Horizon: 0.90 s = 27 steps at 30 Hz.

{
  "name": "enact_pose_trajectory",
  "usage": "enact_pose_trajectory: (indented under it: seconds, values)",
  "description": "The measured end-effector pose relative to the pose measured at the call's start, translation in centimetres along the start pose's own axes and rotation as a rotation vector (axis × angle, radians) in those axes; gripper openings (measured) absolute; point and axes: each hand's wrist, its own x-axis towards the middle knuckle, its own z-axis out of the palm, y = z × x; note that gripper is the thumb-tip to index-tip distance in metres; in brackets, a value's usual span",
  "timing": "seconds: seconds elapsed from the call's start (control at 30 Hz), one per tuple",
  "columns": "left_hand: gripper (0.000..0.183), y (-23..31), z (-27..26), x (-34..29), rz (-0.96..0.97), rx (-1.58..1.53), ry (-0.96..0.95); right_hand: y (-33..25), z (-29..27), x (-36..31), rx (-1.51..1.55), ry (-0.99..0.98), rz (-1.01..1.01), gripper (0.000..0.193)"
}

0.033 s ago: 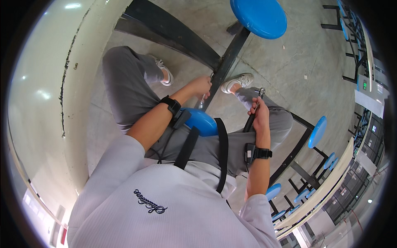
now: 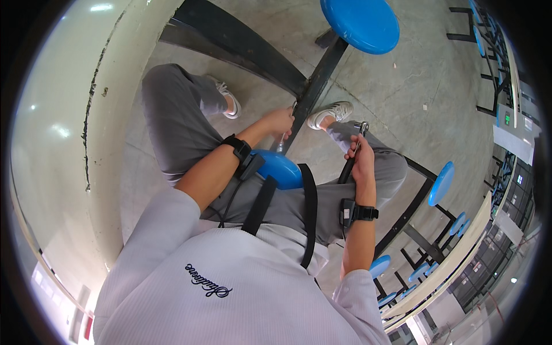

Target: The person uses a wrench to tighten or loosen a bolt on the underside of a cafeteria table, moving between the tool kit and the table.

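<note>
My left hand [image 2: 280,122] is closed around a slim, shiny tool [image 2: 280,145] beside the black steel beam [image 2: 313,95] of the seat frame. The tool's lower end looks silvery or clear, and my fingers hide its middle, so its kind does not show. In my right hand [image 2: 362,162], fingers wrapped round it, is a ratchet wrench [image 2: 364,127] with a round metal head pointing up and a dark handle, held over my right thigh. Between my legs is a blue round seat [image 2: 280,168], partly covered by black straps.
Another blue stool seat [image 2: 361,24] stands at the beam's far end. A thick black leg [image 2: 236,49] joins the beam from the upper left. A pale tabletop [image 2: 92,132] rises close on my left. More blue stools [image 2: 441,184] on black frames line the right.
</note>
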Motion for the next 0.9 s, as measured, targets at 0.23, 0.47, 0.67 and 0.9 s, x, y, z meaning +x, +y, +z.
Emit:
enact_pose_trajectory:
  seconds: [0.23,0.47,0.67,0.9]
  values:
    - [0.04,-2.1,0.0,0.6,0.128,0.23,-0.089,-0.3,0.6,0.7,-0.043,-0.02,0.01,0.024]
    - [0.018,0.5,0.2,-0.8,0.049,0.095,-0.062,0.0,0.9,0.8,-0.123,-0.065,-0.002,0.025]
    - [0.018,0.1,0.5,-0.1,0.016,0.175,0.01,0.4,0.5,0.8,-0.13,-0.053,0.025,0.026]
    - [0.023,0.8,1.2,-0.5,0.061,0.243,0.09,0.2,0.0,1.0,-0.116,-0.046,0.025,0.025]
